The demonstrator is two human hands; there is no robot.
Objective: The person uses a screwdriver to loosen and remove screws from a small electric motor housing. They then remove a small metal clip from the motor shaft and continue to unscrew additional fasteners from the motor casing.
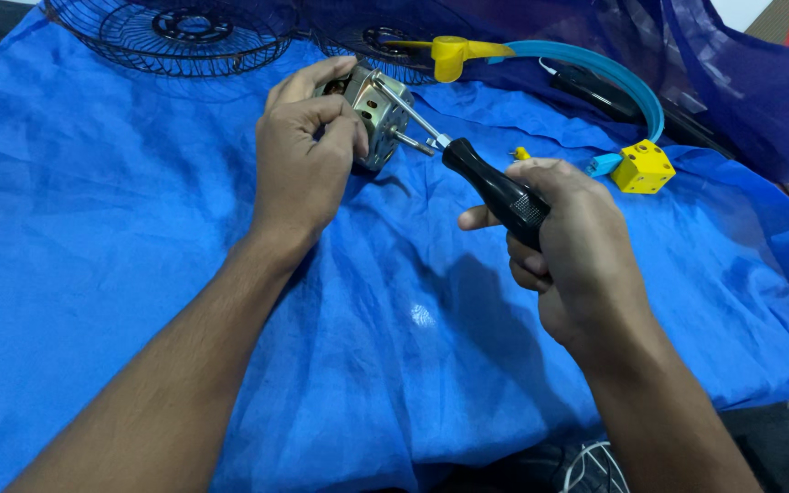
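With the left hand (pixel 303 160) clamped around the motor (pixel 378 114) and the right hand (pixel 568 246) gripping the screwdriver (pixel 495 192), a slipping tip could gouge the fingers.

Shiny bare-metal motor (pixel 378 108), glossy black plastic screwdriver handle (pixel 497 190), on a crinkled blue cloth (pixel 394 347) with slight sheen
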